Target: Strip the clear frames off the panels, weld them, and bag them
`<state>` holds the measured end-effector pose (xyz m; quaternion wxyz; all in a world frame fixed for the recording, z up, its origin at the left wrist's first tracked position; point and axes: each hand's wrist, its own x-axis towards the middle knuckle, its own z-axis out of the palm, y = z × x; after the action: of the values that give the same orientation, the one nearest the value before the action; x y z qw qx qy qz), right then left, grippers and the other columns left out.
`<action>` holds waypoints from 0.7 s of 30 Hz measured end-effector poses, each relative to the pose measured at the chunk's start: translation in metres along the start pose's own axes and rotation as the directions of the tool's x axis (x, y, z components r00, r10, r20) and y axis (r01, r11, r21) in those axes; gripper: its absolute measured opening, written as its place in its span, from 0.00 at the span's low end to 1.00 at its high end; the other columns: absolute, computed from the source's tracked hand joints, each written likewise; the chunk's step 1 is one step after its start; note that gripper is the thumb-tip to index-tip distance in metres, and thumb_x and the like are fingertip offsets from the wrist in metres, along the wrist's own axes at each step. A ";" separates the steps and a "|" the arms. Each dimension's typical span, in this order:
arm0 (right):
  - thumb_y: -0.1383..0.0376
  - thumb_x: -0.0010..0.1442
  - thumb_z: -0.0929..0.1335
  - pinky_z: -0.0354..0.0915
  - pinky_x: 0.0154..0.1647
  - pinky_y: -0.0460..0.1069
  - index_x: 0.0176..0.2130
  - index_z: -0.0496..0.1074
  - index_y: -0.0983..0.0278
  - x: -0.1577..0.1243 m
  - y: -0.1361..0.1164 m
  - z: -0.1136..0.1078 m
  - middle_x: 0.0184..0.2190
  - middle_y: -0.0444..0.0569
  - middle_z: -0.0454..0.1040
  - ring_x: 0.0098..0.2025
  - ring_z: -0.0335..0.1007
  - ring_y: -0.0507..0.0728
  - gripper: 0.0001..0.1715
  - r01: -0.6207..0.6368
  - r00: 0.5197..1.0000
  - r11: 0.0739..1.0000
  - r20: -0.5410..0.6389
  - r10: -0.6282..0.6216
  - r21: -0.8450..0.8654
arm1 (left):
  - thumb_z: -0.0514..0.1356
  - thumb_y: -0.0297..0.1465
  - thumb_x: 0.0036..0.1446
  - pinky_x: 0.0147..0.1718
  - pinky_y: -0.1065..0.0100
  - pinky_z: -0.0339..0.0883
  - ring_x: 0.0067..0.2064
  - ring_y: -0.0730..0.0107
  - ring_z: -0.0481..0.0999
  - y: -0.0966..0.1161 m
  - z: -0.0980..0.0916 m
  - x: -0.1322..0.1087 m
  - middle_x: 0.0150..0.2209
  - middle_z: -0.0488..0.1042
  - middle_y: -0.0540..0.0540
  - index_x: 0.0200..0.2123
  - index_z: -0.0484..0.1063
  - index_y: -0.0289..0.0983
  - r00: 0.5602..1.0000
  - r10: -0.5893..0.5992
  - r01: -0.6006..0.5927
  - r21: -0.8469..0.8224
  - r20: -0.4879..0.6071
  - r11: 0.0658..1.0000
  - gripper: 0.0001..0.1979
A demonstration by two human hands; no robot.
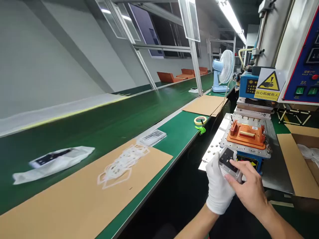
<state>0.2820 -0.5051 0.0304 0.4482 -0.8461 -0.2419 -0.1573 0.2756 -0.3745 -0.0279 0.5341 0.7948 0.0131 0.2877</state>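
My left hand, in a white glove, grips the lower edge of a flat rectangular part with a black face and a pale rim. The bare fingers of my right hand press on the part's top and right side. Both hands are held just in front of a metal plate carrying an orange fixture, and the part is not resting on it. The underside of the part is hidden.
To the left runs a green conveyor belt with a cardboard sheet, white loops, and a bagged dark item. A press machine stands ahead, a cardboard box right, and a tape roll beside the belt.
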 end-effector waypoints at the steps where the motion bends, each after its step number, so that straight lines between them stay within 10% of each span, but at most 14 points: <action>1: 0.60 0.67 0.75 0.79 0.53 0.57 0.59 0.80 0.55 0.008 0.009 -0.005 0.51 0.53 0.80 0.51 0.81 0.64 0.21 0.024 0.999 0.999 -0.033 -0.025 -0.028 | 0.69 0.35 0.62 0.73 0.31 0.51 0.75 0.34 0.57 0.001 0.004 0.006 0.73 0.53 0.30 0.78 0.33 0.51 0.994 0.098 -0.096 0.063 -0.045 0.993 0.55; 5: 0.62 0.68 0.73 0.76 0.58 0.59 0.57 0.82 0.57 0.065 0.055 -0.036 0.52 0.54 0.81 0.54 0.80 0.65 0.18 0.139 0.985 0.980 -0.083 -0.151 -0.142 | 0.71 0.39 0.60 0.70 0.39 0.62 0.69 0.40 0.67 -0.013 -0.011 0.037 0.67 0.65 0.33 0.75 0.52 0.47 0.946 0.319 -0.322 0.218 0.050 0.921 0.46; 12: 0.64 0.68 0.72 0.74 0.60 0.63 0.60 0.80 0.60 0.175 0.116 -0.066 0.57 0.55 0.80 0.56 0.79 0.68 0.22 0.087 0.986 0.909 0.165 -0.021 -0.407 | 0.61 0.36 0.66 0.67 0.39 0.64 0.67 0.39 0.69 -0.093 -0.063 0.080 0.60 0.75 0.34 0.60 0.74 0.37 0.971 -0.030 -0.116 0.578 0.238 0.808 0.20; 16: 0.62 0.69 0.73 0.71 0.64 0.67 0.61 0.79 0.61 0.191 0.130 -0.059 0.62 0.57 0.78 0.62 0.76 0.72 0.23 0.191 0.928 0.841 0.372 0.013 -0.506 | 0.65 0.44 0.63 0.62 0.45 0.71 0.66 0.40 0.70 -0.108 -0.059 0.093 0.64 0.71 0.34 0.59 0.74 0.40 0.890 -0.144 -0.191 0.641 0.432 0.743 0.25; 21: 0.63 0.67 0.73 0.65 0.70 0.71 0.60 0.80 0.59 0.182 0.135 -0.058 0.61 0.54 0.79 0.70 0.65 0.75 0.23 0.266 0.930 0.809 0.360 -0.073 -0.524 | 0.70 0.49 0.51 0.62 0.49 0.70 0.68 0.38 0.68 -0.105 -0.051 0.105 0.73 0.57 0.34 0.69 0.64 0.43 0.828 -0.253 -0.179 0.663 0.500 0.727 0.44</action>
<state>0.5050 -0.5700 0.0581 0.1162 -0.9290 -0.3299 -0.1211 0.3694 -0.2518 -0.0579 0.1878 0.9820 -0.0218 0.0055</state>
